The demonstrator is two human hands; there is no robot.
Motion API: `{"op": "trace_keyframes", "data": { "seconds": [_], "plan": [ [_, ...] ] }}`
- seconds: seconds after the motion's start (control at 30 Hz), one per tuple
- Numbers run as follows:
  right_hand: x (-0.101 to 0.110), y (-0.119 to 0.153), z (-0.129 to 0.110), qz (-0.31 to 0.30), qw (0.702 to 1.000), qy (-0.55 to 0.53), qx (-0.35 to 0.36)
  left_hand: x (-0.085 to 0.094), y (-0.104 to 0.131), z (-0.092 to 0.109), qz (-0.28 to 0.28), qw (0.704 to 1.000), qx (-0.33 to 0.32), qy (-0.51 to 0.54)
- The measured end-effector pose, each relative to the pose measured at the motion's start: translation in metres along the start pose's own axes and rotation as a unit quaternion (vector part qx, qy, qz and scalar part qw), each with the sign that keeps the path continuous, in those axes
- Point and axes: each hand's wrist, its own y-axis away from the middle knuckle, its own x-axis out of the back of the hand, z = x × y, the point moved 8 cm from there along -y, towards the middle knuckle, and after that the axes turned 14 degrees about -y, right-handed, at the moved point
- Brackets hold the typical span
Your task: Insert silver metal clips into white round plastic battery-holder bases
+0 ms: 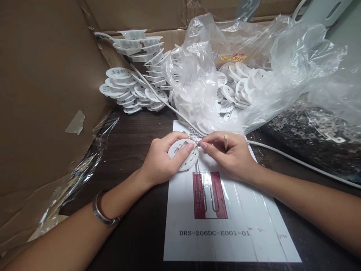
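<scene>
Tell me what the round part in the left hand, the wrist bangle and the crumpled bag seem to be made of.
Round part: probably moulded plastic, smooth matte white with neat slots. Bangle: likely metal, judging by its silvery highlights; which metal, I can't tell. Crumpled bag: thin plastic film, glossy, see-through and sharply creased.

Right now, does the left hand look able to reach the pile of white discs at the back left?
Probably yes: only dark tabletop seems between the left hand and the pile, though that hand holds a white disc.
</scene>
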Motion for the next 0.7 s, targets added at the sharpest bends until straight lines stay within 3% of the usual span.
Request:
{"op": "trace_keyframes", "data": {
  "seconds": [0.5,0.7],
  "plan": [
    [0.0028,0.0038,-0.0070,0.032,0.999,-0.009,0.033,0.0010,-0.0006,-0.0027,0.004,1.000,0.007,-0.007],
    [0.0053,0.0001,-0.0013,0.033,0.999,0.004,-0.002,0.0010,-0.0001,-0.0053,0.002,1.000,0.021,-0.015]
  ]
}}
